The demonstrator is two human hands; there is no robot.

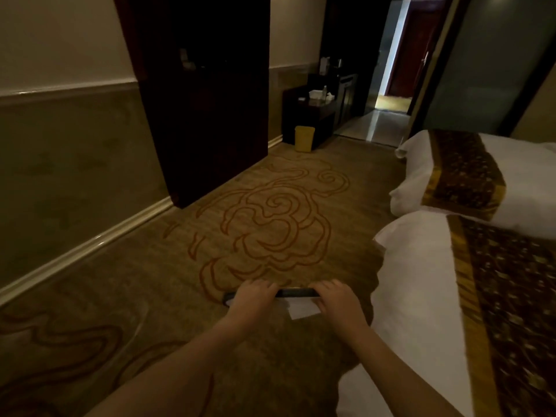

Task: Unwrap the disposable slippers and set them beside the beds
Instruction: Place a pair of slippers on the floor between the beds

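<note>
I hold a flat slipper pack (296, 293) out in front of me over the carpet; it shows a dark upper edge and a white part below. My left hand (255, 296) grips its left end with the fingers curled over the top edge. My right hand (337, 296) grips its right end the same way. Two beds stand at the right: the near bed (421, 296) and the far bed (421, 164), both with white sheets and a brown-and-gold runner. Whether the pack is still wrapped is too dim to tell.
Patterned carpet (270, 224) stretches ahead. A tall dark cabinet (207, 100) stands against the left wall. Beyond it are a yellow bin (304, 138), a dark desk (313, 109) with small items, and a lit doorway (397, 70) at the back.
</note>
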